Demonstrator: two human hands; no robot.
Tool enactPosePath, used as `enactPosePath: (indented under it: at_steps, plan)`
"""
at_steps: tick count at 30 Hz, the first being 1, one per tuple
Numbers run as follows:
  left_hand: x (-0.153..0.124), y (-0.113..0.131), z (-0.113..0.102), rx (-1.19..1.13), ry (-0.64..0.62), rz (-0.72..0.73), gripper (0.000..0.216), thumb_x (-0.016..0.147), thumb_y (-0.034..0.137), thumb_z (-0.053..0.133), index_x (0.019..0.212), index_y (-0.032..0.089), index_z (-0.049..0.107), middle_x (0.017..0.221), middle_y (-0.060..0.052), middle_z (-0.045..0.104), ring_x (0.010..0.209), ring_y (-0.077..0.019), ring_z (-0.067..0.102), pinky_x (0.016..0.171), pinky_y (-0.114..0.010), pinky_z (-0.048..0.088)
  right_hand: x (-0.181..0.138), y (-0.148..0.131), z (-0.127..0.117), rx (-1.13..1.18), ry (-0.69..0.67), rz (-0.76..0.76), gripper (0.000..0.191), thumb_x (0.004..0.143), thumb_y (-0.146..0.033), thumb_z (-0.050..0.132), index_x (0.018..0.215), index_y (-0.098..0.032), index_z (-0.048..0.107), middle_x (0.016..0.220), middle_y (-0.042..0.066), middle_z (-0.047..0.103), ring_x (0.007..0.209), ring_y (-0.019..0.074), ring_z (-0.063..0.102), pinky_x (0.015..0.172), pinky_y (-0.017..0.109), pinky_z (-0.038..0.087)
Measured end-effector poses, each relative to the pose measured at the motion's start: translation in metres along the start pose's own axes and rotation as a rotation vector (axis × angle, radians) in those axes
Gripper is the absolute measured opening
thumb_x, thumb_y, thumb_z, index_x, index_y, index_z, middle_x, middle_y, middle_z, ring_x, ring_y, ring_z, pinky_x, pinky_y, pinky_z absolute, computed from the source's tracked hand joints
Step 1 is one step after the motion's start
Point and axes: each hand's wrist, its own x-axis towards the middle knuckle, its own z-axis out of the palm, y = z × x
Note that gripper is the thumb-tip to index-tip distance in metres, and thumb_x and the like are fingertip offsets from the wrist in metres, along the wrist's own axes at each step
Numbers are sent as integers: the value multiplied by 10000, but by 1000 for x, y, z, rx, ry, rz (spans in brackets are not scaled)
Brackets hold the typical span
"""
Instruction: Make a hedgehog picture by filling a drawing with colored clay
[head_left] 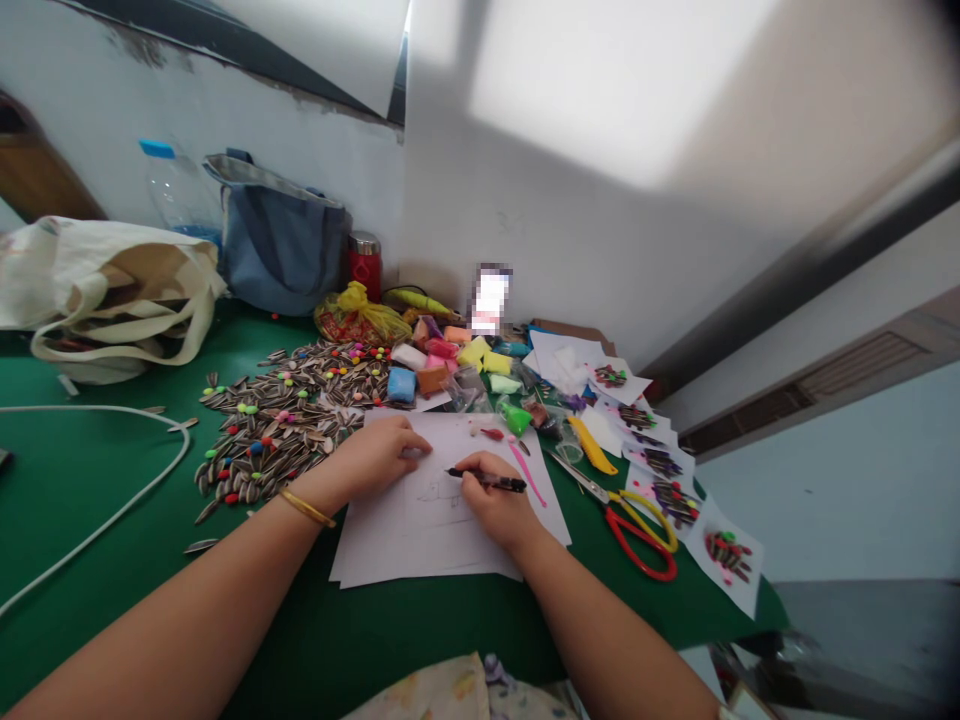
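Observation:
My right hand (499,505) is closed around a dark pen (491,481), its tip over white paper (420,550). Thin pencil-like lines form a small drawing (439,492) just left of the pen. My left hand (386,455) lies with fingers stretched out on the paper's upper left part, holding nothing. A gold bangle (307,508) circles the left wrist. Left of that hand spreads a heap of striped sunflower seeds (262,455) mixed with bright coloured pieces. A pink strip (529,475) and a few small bits lie on the paper's right side.
Scissors (637,530) and a yellow-handled cutter (592,447) lie to the right, near several decorated paper cards (739,580). Coloured clay packs (431,380) sit behind the paper. At the back left are a cloth bag (112,290), a blue bag (281,240) and a red flask (364,265). A white cable (127,525) crosses the left.

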Motion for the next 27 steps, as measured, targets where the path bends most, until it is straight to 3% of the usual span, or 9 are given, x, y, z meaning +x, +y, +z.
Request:
enactPosePath:
  at_steps: [12,18,27]
  plan:
    - [0,1,-1,12,-2,6,319,812,219,623,1095,266,763,996,-69,672,933,-223,628,852,-304,452,1,-1,0,-8,-15,26,184,809,-181,519,868,-216,690,843,19,693,820,194,638,736,307,490]
    - [1,-3,1,-18,3,7,321,802,223,637,1093,277,762,988,-65,673,941,-221,623,868,-306,450,2,2,-3,-1,47,15,187,825,-196,510,900,-215,681,873,28,694,854,204,638,768,323,497]
    - [1,-2,1,-5,-4,8,332,802,209,629,1101,270,761,1004,-65,675,940,-223,626,867,-303,456,4,2,-3,6,1,28,189,830,-209,524,920,-217,690,879,19,696,850,196,636,777,318,495]
